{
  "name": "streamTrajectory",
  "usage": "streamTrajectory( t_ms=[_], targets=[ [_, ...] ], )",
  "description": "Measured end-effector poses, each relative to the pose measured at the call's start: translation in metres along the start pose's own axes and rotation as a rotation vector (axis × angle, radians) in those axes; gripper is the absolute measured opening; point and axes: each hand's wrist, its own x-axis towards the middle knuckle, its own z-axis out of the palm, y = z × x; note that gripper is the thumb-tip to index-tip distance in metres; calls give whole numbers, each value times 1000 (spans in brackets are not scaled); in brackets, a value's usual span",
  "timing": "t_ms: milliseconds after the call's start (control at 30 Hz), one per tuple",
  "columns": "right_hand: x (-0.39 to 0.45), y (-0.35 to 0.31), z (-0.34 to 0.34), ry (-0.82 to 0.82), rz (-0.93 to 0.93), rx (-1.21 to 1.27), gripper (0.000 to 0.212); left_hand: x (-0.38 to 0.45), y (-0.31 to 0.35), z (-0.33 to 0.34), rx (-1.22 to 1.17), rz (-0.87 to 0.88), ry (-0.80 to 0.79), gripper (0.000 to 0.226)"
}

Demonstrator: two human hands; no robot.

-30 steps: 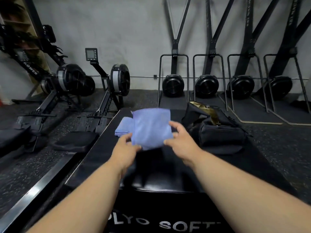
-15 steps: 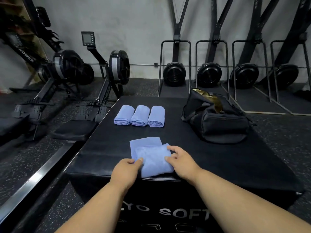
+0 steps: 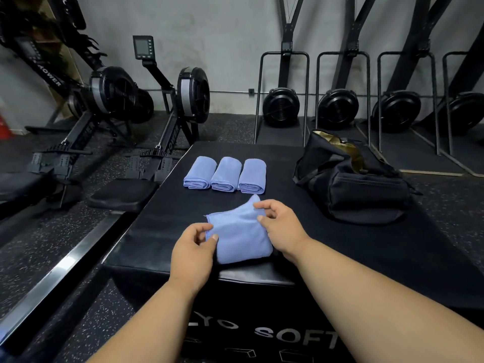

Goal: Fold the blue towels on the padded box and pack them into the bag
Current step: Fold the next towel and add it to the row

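On padded box [image 3: 162,231], near front edge: blue towel [image 3: 239,238], L hand [image 3: 193,247] & R hand [image 3: 281,226] each pinching an edge. 3 rolled towels [image 3: 225,174] behind; bag [image 3: 353,179] at right.

Near the front edge of the padded box [image 3: 340,258], the left hand [image 3: 192,254] pinches the left edge of a blue towel [image 3: 239,237] while the right hand [image 3: 281,226] pinches its far corner. Three rolled towels [image 3: 225,174] lie side by side toward the far edge, an open black bag [image 3: 351,176] at the far right.
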Motion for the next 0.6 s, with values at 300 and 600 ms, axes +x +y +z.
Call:
streamTrajectory(
  t_ms=[300, 600],
  targets=[
    [0, 24, -1, -7, 176, 119, 43, 14, -1, 4, -54, -160, -139, 27],
    [-27, 0, -26, -71, 68, 246, 31, -13, 24, -17, -269, -32, -240, 37]
  ],
)
